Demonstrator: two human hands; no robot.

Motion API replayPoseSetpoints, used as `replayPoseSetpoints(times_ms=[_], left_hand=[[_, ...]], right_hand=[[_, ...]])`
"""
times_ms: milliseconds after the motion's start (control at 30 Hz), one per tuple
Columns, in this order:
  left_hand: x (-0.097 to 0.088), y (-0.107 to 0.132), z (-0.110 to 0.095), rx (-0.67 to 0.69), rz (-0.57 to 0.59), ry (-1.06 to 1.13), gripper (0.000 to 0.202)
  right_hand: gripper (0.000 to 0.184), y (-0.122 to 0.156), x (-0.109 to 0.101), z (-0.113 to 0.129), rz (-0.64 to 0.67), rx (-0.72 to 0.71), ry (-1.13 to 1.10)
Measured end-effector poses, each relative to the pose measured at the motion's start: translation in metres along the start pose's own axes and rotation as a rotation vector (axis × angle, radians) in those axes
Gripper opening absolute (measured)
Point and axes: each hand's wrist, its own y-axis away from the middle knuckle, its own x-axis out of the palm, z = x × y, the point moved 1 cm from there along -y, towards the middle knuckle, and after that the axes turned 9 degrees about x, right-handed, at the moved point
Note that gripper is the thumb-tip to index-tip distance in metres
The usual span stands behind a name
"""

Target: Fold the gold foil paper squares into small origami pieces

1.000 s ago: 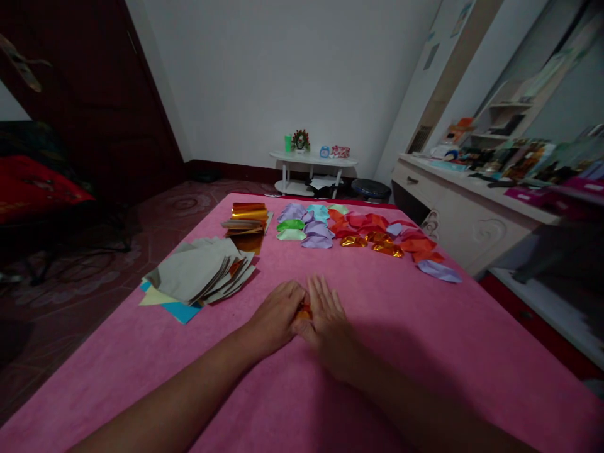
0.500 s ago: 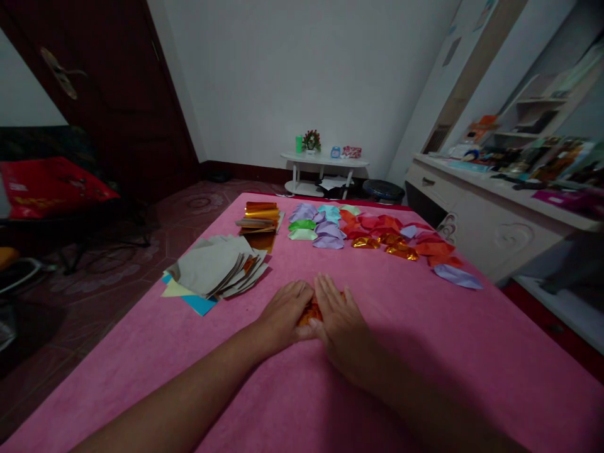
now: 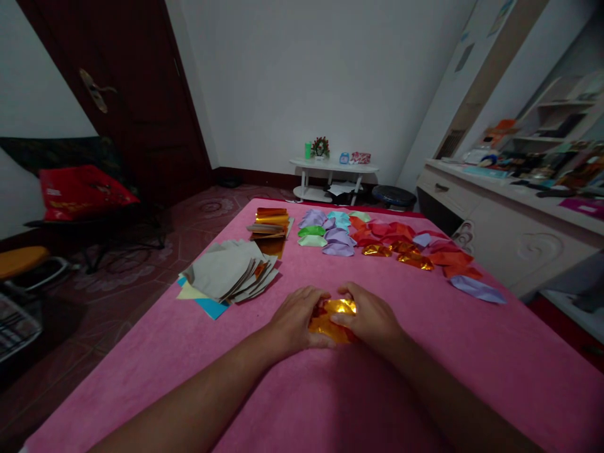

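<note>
A folded piece of shiny gold foil paper [image 3: 336,316] sits on the pink cloth-covered table [image 3: 425,377] between my two hands. My left hand [image 3: 296,319] curls round its left side with fingers bent over it. My right hand [image 3: 374,318] grips its right side, thumb and fingers pinching the top edge. Both hands rest low on the cloth near the middle of the table.
A fanned stack of paper sheets [image 3: 226,275] lies to the left. Gold foil sheets [image 3: 268,224] and rows of folded paper pieces in purple, green, red and gold [image 3: 377,242] lie farther back. A white dresser [image 3: 509,233] stands on the right, a small white table [image 3: 334,176] by the far wall.
My hands were pressed flat side by side over the foil paper. Now they have parted and curled round it, so the gold piece shows between them.
</note>
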Motion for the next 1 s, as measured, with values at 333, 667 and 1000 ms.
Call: replayPoseSetpoints(times_ms=[333,667,1000], left_hand=[[-0.008,-0.008,0.002,-0.083,-0.371,0.225,0.041],[-0.009,-0.008,0.007,-0.348,-0.522,0.721,0.029],[-0.009,-0.007,0.003,-0.349,-0.388,0.878,0.04]], right_hand=[[0.023,-0.009,0.011,-0.011,0.199,0.102,-0.803],[0.034,-0.004,0.008,0.002,0.131,0.089,-0.983],[0.032,0.003,-0.003,0.009,-0.054,0.113,-1.022]])
